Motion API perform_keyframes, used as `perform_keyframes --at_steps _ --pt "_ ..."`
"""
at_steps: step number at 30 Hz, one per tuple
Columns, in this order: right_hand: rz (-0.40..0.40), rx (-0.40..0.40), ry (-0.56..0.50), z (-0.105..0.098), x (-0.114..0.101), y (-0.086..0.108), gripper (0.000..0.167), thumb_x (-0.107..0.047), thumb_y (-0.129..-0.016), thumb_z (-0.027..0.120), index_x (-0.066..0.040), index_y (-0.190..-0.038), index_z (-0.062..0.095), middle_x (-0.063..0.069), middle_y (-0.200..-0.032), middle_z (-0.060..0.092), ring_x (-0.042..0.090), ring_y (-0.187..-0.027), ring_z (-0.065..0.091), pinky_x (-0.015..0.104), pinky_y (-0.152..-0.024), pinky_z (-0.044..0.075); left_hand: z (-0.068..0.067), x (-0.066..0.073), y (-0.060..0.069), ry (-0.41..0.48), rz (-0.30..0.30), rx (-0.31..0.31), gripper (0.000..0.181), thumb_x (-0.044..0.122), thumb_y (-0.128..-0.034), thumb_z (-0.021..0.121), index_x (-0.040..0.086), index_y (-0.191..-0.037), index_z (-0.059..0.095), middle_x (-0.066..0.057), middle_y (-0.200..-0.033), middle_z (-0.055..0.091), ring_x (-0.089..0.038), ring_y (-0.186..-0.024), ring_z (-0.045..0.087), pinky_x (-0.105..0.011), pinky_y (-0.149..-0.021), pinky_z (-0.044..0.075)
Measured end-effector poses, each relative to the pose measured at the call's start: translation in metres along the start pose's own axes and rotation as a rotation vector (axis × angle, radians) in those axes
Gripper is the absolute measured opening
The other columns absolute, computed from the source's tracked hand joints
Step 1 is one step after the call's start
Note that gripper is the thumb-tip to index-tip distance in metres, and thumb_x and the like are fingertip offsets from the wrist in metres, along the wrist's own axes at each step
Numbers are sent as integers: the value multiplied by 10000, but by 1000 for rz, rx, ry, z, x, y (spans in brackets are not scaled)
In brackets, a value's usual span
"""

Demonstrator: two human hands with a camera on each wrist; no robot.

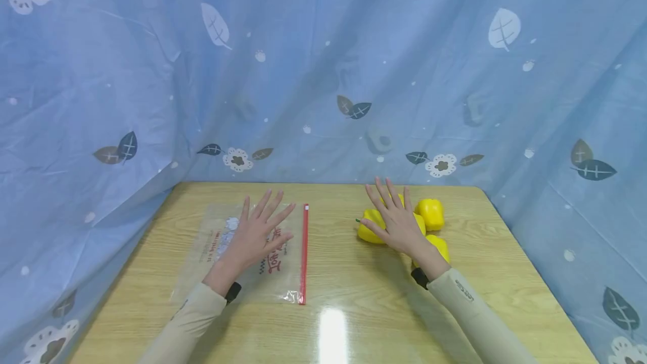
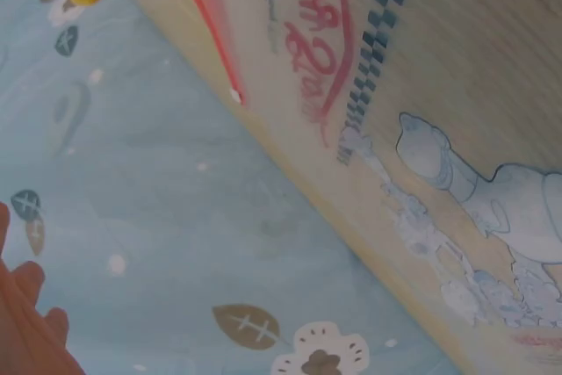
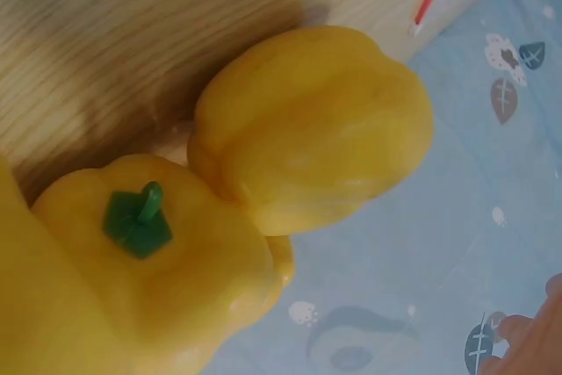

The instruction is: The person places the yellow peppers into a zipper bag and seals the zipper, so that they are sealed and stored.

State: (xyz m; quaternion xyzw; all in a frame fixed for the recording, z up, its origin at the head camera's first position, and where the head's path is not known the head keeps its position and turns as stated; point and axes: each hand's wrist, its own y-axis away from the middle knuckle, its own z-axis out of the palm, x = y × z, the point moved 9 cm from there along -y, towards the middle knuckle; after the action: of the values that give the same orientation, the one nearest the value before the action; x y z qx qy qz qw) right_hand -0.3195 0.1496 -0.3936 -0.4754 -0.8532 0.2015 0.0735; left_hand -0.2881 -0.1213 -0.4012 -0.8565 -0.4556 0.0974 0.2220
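Observation:
My left hand (image 1: 255, 240), fingers straight and spread, hovers over a clear zip bag (image 1: 290, 282) that lies flat on the table with its red slider strip (image 1: 305, 254) to the right. Printed letters and pale figures mark the bag (image 2: 338, 41). My right hand (image 1: 399, 223) is spread the same way above several yellow bell peppers (image 1: 430, 214) and holds nothing. Close up in the right wrist view, one bell pepper (image 3: 307, 129) lies beside another with a green stem (image 3: 139, 221). Part of the group is hidden under the right hand.
The wooden table (image 1: 333, 274) reaches back to a blue curtain (image 1: 303, 72) printed with leaves and flowers, which also hangs along both sides. A bright light reflection (image 1: 332, 336) shows near the table's front.

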Motion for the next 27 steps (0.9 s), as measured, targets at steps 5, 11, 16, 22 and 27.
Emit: perform_keyframes --at_steps 5,11,16,22,27 --pt "2 -1 -13 0 -3 1 784 -532 -898 487 -212 -1501 102 86 -1559 72 316 -1425 43 559 -1100 -91 1 1 -1 9 1 -4 674 544 -877 508 307 -1461 269 -15 -1555 121 -264 -1432 42 -596 -1091 -51" --pt "-11 -2 -39 5 -10 0 795 -472 -873 566 -170 -1493 171 48 -1559 69 271 -1432 5 554 -1097 -109 3 2 -3 45 -19 -44 695 539 -886 505 328 -1474 200 3 -1559 93 -253 -1433 21 -575 -1094 -83" --pt "-41 -10 -41 11 -19 -2 772 -471 -880 558 -184 -1491 184 54 -1560 70 270 -1431 10 555 -1103 -86 8 3 -4 64 -33 -62 685 541 -896 486 327 -1476 190 8 -1559 87 -253 -1432 25 -586 -1092 -67" --pt "-100 -31 -34 20 -36 -4 757 -486 -877 558 -178 -1482 223 86 -1549 126 306 -1424 68 544 -1118 -37 17 4 0 87 -44 -96 689 546 -896 482 290 -1477 216 1 -1559 91 -256 -1432 36 -601 -1088 -48" --pt "-149 -88 -56 37 -50 -3 728 -446 -875 587 -170 -1469 271 100 -1545 133 325 -1420 83 523 -1130 11 31 6 5 120 -58 -157 704 527 -899 495 295 -1484 180 1 -1560 77 -255 -1431 43 -597 -1088 -53"
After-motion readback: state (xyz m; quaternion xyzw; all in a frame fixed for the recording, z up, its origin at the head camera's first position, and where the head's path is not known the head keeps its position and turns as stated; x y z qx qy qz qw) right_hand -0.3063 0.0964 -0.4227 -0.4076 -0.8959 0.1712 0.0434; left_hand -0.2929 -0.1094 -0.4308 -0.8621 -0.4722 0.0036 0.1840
